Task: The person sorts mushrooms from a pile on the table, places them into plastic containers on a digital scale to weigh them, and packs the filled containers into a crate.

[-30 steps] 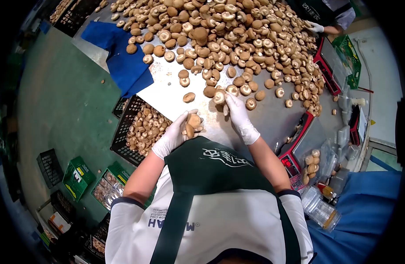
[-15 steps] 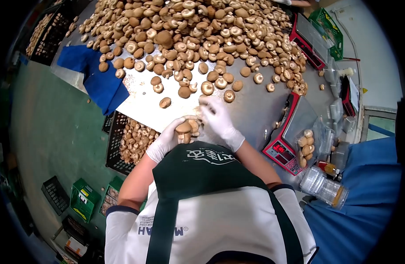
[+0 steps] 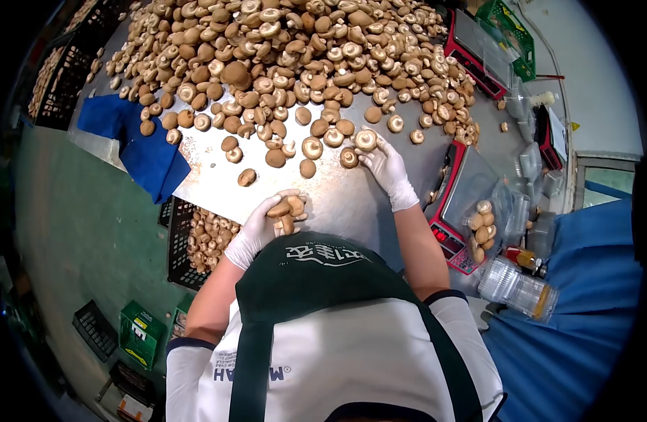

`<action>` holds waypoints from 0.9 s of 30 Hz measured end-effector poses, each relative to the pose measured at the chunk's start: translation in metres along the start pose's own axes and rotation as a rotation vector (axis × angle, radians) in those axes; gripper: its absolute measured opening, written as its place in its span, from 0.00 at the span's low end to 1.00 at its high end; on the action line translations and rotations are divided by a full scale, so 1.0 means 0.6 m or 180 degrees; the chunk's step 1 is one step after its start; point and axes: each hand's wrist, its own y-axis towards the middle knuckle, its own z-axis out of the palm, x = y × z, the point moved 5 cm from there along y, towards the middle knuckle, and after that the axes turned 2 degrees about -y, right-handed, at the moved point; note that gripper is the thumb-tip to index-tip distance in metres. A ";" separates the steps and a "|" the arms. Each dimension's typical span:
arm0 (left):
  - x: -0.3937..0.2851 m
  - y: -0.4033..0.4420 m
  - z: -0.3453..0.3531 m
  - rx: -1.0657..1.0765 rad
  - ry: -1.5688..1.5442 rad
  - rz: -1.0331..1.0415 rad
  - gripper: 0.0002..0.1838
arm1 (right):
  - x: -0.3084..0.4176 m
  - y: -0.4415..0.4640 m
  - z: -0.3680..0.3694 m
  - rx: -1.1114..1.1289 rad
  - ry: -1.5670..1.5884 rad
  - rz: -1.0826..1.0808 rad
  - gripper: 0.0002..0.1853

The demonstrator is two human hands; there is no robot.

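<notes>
My gloved left hand (image 3: 256, 228) is curled around a few brown-capped shiitake mushrooms (image 3: 287, 211), close to the apron at the table's near edge. Farther out over the metal table, my gloved right hand (image 3: 388, 172) has its fingers on a shiitake mushroom (image 3: 366, 139) with its pale underside up. Another shiitake mushroom (image 3: 348, 157) lies right by those fingertips; whether they touch it, I cannot tell. A single brown cap (image 3: 308, 169) rests on the table between my hands.
A large mushroom pile (image 3: 267, 63) covers the table's far side. At right stands a red scale (image 3: 450, 243) with bagged mushrooms (image 3: 482, 228) and clear plastic tubs (image 3: 516, 288). A blue cloth (image 3: 151, 158) and a black crate (image 3: 179, 246) of mushrooms are at left.
My right hand has moved away from my left, out to the right, and reached a mushroom. My left hand still holds its mushrooms. A brown cap now shows where the right hand was.
</notes>
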 end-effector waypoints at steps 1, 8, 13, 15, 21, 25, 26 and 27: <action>-0.001 0.001 0.001 0.0022 0.0050 -0.0011 0.26 | -0.004 -0.011 0.011 0.0063 0.0085 -0.0011 0.24; -0.006 0.027 0.035 -0.0016 0.0611 0.0004 0.27 | -0.017 -0.096 0.180 0.0177 -0.2431 -0.0349 0.22; 0.021 0.038 -0.002 -0.0286 -0.0050 -0.0425 0.24 | -0.068 -0.081 0.223 0.1235 -0.4124 -0.0340 0.27; 0.017 0.030 -0.002 -0.0329 -0.0143 -0.0344 0.25 | -0.044 -0.034 0.209 0.0664 -0.3627 -0.0416 0.24; 0.013 0.030 -0.041 -0.0574 0.0092 -0.0056 0.25 | 0.026 0.129 0.128 -0.0797 -0.4264 -0.1829 0.16; 0.003 0.040 -0.057 -0.0606 0.0111 0.0309 0.27 | 0.069 0.111 0.084 -0.0730 -0.1904 -0.0989 0.18; -0.001 0.037 -0.057 -0.0723 0.0042 0.0377 0.27 | 0.076 0.102 0.071 -0.0648 -0.0914 -0.0871 0.19; -0.007 0.035 -0.059 -0.0840 -0.0016 0.0440 0.27 | 0.083 0.094 0.061 -0.0563 0.0082 -0.0749 0.21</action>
